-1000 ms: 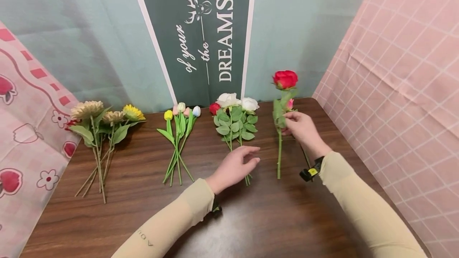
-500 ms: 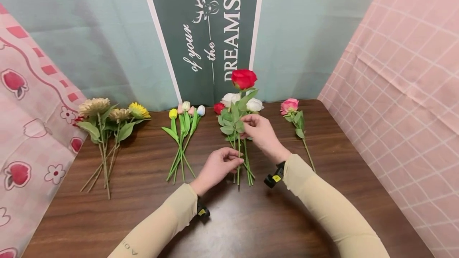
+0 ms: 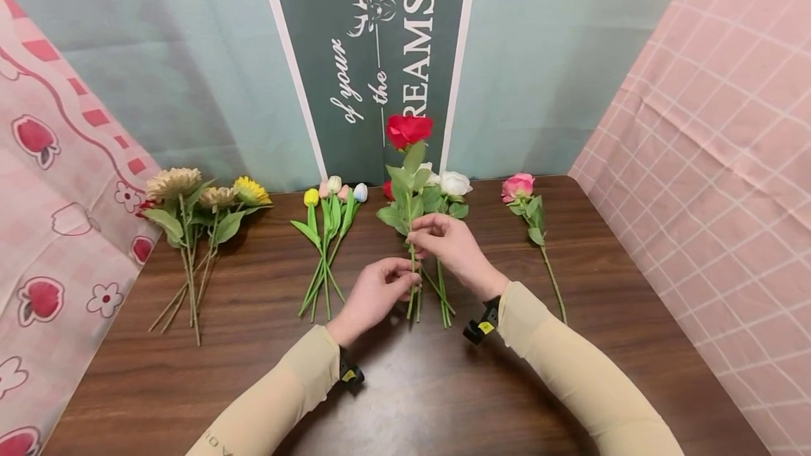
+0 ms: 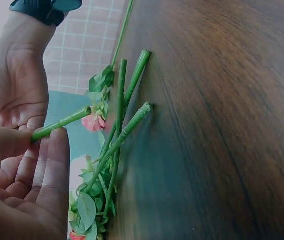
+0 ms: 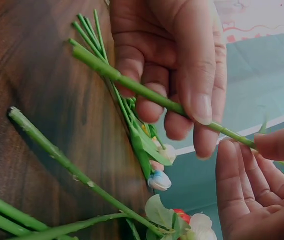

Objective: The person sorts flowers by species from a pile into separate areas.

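In the head view a red rose (image 3: pixel 408 132) with green leaves stands upright between the two hands, raised in front of the rose bunch. Its stem (image 5: pixel 147 92) is pinched low by my left hand (image 3: pixel 376 292) between thumb and fingers. Higher up, just under the leaves, my right hand (image 3: pixel 453 245) pinches the same stem. Behind it lie white roses (image 3: pixel 455 184) and another red rose (image 3: pixel 388 190), partly hidden by the leaves. Several stem ends of that bunch (image 4: pixel 126 132) rest on the table beside my left hand in the left wrist view.
On the brown wooden table (image 3: pixel 405 400), a tulip bunch (image 3: pixel 325 227) lies left of the hands. Farther left is a bunch of beige and yellow flowers (image 3: pixel 190 210). One pink rose (image 3: pixel 518 187) lies to the right. A printed cloth (image 3: pixel 538 69) hangs behind.
My right hand has carried the red rose leftward from beside the pink rose to the white roses. My left hand has moved left and now pinches the stem too.
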The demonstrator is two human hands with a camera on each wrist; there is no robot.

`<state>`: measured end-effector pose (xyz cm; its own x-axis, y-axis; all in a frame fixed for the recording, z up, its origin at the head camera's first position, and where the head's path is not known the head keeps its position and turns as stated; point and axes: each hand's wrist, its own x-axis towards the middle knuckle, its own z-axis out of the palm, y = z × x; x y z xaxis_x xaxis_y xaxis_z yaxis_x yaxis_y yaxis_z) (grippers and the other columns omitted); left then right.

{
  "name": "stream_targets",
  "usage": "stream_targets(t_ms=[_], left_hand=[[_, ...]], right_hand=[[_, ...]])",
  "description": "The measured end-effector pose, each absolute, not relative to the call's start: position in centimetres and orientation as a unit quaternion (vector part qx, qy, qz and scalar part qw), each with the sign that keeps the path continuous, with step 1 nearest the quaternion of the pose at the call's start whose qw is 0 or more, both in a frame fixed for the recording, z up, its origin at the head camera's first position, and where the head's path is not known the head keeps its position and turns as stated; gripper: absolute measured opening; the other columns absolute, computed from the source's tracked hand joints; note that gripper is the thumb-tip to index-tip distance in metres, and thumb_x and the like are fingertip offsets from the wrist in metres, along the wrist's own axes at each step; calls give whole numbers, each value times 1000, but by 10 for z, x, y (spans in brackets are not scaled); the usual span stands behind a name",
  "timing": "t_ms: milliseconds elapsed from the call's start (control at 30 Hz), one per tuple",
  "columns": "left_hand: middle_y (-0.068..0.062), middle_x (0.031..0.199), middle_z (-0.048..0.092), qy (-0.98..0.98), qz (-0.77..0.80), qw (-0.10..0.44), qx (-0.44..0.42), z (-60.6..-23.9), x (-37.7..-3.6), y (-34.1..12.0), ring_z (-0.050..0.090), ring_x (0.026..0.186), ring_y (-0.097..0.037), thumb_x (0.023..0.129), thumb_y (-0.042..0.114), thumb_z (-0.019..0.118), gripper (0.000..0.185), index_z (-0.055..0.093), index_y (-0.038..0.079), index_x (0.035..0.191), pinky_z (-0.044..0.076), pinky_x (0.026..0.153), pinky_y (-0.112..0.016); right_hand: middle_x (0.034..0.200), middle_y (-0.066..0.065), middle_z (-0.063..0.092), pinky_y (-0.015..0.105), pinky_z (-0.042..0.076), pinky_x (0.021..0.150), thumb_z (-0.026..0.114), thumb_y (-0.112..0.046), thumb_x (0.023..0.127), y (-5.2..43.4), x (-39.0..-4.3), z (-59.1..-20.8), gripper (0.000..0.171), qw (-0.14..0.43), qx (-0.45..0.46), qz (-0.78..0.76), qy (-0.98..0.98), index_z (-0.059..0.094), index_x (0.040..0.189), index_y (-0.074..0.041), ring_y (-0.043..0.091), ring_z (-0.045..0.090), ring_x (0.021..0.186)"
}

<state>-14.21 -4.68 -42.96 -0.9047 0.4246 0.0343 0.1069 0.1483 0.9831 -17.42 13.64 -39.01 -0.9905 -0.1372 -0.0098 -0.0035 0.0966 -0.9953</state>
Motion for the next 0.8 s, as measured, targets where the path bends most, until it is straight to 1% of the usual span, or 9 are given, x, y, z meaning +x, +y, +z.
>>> stream_targets(t_ms=[67,167,267,367,433,533,633,800], left_hand=[[-22,99,72,750,624,125,179,-431,-143,-46,72,79,-25,99,7,66,26,67,-8,120,62,69,-32],[-22,102,72,749,623,134,182,-433,-143,-44,73,80,-26,100,8,66,28,66,-9,122,62,70,-32],[-17,108,72,766,601,130,188,-434,-142,-42,73,89,-25,101,12,65,33,65,-5,129,61,77,-33],[-11,121,69,813,529,93,225,-434,-142,-45,70,102,-20,103,21,64,40,61,1,138,59,87,-35],[-7,128,66,854,447,51,261,-434,-141,-50,65,113,-18,103,27,63,44,60,6,141,55,95,-37],[-5,137,61,886,339,-3,315,-433,-138,-59,58,125,-21,102,32,64,48,59,11,144,49,104,-40],[-4,143,57,894,272,-32,356,-434,-136,-65,51,133,-22,101,33,65,50,57,13,146,43,111,-41],[-5,146,55,882,254,-33,396,-437,-131,-64,49,136,-23,101,32,66,49,58,11,145,42,112,-41]], right_hand=[[98,21,73,43,62,74,71,-7,93,137,-173,-392,27,51,-52,-669,740,66,117,5,19,70,72],[97,22,73,51,61,76,71,-5,92,139,-174,-396,28,48,-51,-663,746,65,118,6,19,70,69],[99,25,72,54,61,77,71,-4,92,145,-177,-398,28,38,-40,-652,756,65,117,6,20,69,69],[100,26,71,54,61,76,71,-6,91,160,-184,-399,29,23,-28,-630,776,66,117,7,22,69,70],[101,26,72,53,61,76,71,-6,92,174,-191,-399,30,12,-16,-610,792,65,118,8,23,70,70],[103,28,70,54,60,77,70,-9,94,195,-201,-403,30,8,5,-578,816,65,120,8,25,70,71],[105,28,69,50,62,75,67,-9,96,212,-207,-413,32,24,22,-555,831,64,121,10,23,69,70],[101,25,70,35,62,67,65,-5,96,221,-210,-433,33,76,39,-548,832,62,123,14,18,66,68]])
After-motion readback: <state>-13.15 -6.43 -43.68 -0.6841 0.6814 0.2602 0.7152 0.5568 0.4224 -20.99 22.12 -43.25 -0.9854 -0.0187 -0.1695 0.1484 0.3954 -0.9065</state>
